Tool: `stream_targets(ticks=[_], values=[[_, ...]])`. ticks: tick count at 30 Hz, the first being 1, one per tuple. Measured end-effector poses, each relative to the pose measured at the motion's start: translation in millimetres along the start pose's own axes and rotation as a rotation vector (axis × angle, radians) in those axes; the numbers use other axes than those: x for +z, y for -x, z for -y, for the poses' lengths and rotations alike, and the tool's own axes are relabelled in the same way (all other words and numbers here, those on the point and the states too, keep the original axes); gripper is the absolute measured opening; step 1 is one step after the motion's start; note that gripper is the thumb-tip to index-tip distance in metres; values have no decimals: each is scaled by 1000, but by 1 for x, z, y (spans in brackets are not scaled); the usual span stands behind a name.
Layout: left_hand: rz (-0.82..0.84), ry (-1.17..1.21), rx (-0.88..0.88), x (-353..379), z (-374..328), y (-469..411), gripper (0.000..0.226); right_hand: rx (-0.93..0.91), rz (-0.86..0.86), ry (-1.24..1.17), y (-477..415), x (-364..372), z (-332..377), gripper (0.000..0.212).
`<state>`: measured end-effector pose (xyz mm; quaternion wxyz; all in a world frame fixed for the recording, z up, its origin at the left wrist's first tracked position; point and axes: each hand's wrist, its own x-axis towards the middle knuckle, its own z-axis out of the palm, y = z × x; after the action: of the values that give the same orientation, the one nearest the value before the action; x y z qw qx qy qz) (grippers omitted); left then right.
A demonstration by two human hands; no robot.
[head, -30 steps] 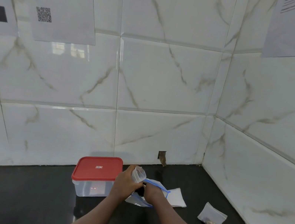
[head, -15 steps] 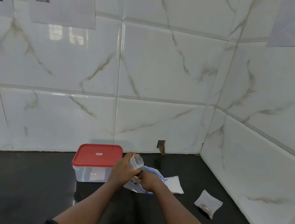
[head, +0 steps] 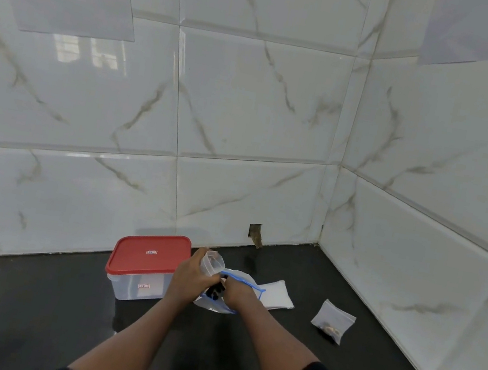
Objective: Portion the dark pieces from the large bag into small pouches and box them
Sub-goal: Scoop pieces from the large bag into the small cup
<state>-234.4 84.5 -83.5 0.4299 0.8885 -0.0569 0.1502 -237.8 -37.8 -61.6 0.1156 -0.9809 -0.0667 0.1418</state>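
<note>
Head view — left hand grips small pouch; right hand pinches dark pieces in large bag

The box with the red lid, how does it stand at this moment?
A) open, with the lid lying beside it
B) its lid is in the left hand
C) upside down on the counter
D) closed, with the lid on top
D: the red lid lies flat on the clear box, and the left hand holds a small pouch, not the lid.
</note>
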Motion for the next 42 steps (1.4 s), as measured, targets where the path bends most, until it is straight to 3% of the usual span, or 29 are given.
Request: stream_targets(ticks=[18, 24, 32, 38, 42], values=[[17, 10, -24, -4, 5, 0, 51, 51, 18, -60, -12, 19, 8, 40], [25, 7, -41, -9, 3, 3, 50, 98, -111, -100, -19, 23, 4, 32], [35, -2, -46, -12, 1, 5, 52, 236, -118, -482, -19, 28, 6, 33], [42, -11, -26, -13, 4, 6, 51, 357, 3, -737, -9, 21, 12, 36], [38, -19, -31, -14, 7, 4, 48, 436, 10, -1128, -40, 38, 16, 35]])
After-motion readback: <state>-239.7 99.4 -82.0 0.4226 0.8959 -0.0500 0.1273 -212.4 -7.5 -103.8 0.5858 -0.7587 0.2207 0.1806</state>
